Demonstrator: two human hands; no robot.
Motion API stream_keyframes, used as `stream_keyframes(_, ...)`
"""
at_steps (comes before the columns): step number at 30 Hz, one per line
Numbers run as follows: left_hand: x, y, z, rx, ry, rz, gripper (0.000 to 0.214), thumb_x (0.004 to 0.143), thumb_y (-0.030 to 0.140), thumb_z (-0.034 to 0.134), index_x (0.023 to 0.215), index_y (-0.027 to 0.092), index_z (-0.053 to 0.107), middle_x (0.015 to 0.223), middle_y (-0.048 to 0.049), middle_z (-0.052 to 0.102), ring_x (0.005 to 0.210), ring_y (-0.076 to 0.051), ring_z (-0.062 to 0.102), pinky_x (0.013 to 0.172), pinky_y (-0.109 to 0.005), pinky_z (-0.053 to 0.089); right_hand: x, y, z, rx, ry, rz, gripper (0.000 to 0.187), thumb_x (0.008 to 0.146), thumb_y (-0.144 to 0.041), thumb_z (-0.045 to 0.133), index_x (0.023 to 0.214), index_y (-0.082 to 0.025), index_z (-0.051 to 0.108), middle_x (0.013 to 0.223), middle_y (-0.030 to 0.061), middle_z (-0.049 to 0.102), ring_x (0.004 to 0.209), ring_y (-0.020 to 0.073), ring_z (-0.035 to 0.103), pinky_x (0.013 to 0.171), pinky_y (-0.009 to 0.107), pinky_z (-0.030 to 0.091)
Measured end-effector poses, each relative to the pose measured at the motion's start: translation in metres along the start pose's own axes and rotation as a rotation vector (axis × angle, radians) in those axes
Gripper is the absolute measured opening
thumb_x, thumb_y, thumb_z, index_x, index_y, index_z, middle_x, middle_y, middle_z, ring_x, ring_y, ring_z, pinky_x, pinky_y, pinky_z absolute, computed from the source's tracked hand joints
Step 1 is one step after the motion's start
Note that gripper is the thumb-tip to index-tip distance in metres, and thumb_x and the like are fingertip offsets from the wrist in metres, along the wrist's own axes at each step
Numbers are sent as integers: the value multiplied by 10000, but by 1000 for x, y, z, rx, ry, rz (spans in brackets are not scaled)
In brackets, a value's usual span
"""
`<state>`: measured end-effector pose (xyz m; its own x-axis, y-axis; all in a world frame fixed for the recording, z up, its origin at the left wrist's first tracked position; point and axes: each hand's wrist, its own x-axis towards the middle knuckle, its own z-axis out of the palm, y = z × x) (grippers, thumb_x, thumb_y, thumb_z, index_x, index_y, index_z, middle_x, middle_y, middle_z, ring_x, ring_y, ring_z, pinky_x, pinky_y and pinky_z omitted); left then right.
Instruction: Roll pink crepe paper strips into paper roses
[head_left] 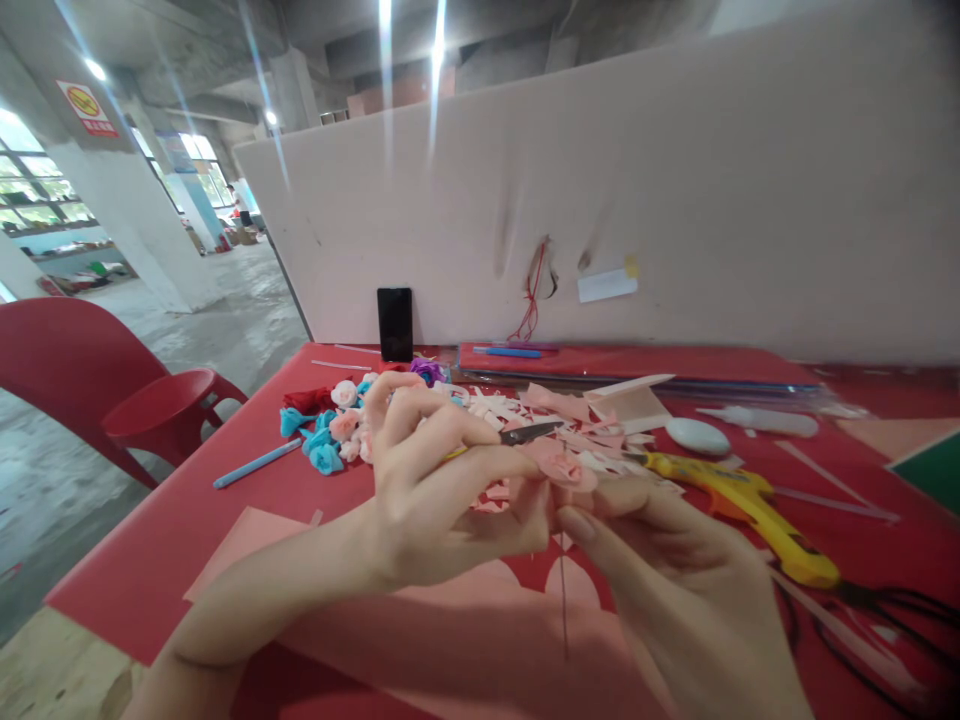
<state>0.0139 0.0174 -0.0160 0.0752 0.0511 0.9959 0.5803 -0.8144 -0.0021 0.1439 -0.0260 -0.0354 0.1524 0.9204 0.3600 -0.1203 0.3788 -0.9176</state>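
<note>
Between my two hands is a pink paper flower (566, 468) with a thin wire stem (565, 600) hanging below it. My left hand (431, 490) pinches the flower's left side between thumb and fingertips. On its right, my right hand (675, 565) grips the petals and base with thumb and forefinger. A dark pointed blade (531, 432) shows past my left fingers, with a bit of yellow behind them; whether that hand holds it or it lies beyond, I cannot tell. Beneath my hands is a pink paper sheet (465, 630) with rounded cut edges.
A yellow glue gun (772, 510) lies right of my right hand, its black cord trailing. Finished paper flowers (326, 450) and paper scraps (555, 400) cover the back of the red table. A phone (395, 325) leans on the white partition (637, 200). A red chair (82, 380) stands left.
</note>
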Motion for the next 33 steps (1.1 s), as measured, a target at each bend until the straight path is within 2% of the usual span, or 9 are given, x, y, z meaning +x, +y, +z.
stream_keyframes(3, 0, 0, -1, -8, -3, 4, 127, 613, 107, 597, 563, 201, 528, 477, 39, 468, 571, -130, 377, 646, -337, 330, 0, 0, 1, 3, -8, -18, 138, 622, -164, 734, 582, -268, 653, 561, -54, 657, 528, 105, 609, 514, 172, 510)
stream_keyframes(10, 3, -1, -5, -25, -80, -2, 181, 605, 99, 606, 533, 180, 462, 482, 42, 472, 572, -118, 366, 618, -321, 332, -2, 2, -2, 30, -42, 39, 119, 650, -182, 729, 610, -272, 662, 593, -54, 658, 554, 97, 602, 533, 166, 511)
stream_keyframes(16, 4, 1, -5, -36, -62, -29, 118, 641, 106, 583, 627, 198, 511, 491, 44, 497, 549, -121, 389, 613, -325, 345, -3, 5, -2, 29, -53, 54, 113, 666, -193, 725, 623, -276, 661, 610, -56, 651, 582, 99, 594, 562, 167, 503)
stream_keyframes(23, 6, 0, -8, -30, -107, -19, 126, 656, 118, 602, 646, 210, 516, 499, 46, 523, 548, -127, 418, 601, -324, 354, -2, 3, -1, 25, -69, 36, 135, 678, -167, 710, 618, -279, 663, 607, -63, 664, 590, 95, 613, 583, 168, 513)
stream_keyframes(29, 4, -2, -5, -46, -57, -14, 106, 678, 152, 578, 649, 199, 487, 508, 48, 505, 520, -116, 402, 585, -326, 326, -2, 4, -1, 11, -39, 8, 141, 671, -160, 707, 606, -277, 665, 599, -55, 675, 572, 105, 624, 561, 172, 520)
stream_keyframes(33, 1, -3, -1, -25, -25, 10, 125, 681, 284, 597, 719, 208, 506, 570, 25, 541, 574, -142, 444, 611, -354, 333, -3, 4, -1, 12, -36, 5, 154, 643, -137, 717, 614, -281, 671, 606, -55, 678, 574, 114, 638, 568, 176, 530)
